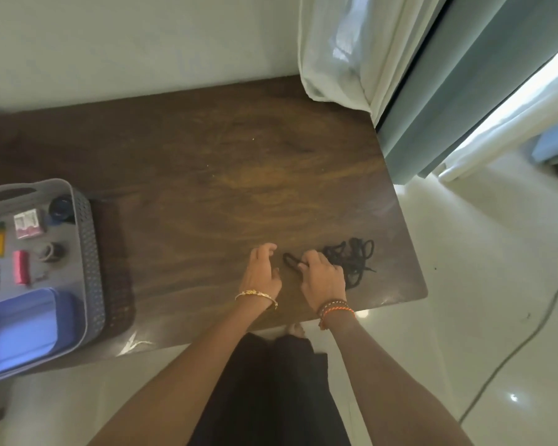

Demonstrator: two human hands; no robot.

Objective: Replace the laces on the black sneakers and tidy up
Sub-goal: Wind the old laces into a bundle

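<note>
Near the table [207, 162] front edge: right hand [322, 278] pinches a loop of black laces [351, 259], the tangled rest just beside it. Left hand [261, 272] hovers loosely curled, holding nothing. Advice: gather strands into one bundle before lifting; loose ends may snag.

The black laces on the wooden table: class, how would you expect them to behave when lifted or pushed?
Probably floppy: the black laces lie in loose tangled loops. Probably light, so a push would likely bunch them, not slide them whole. They may snag; the right hand pinches one loop while the rest stays heaped.
</note>
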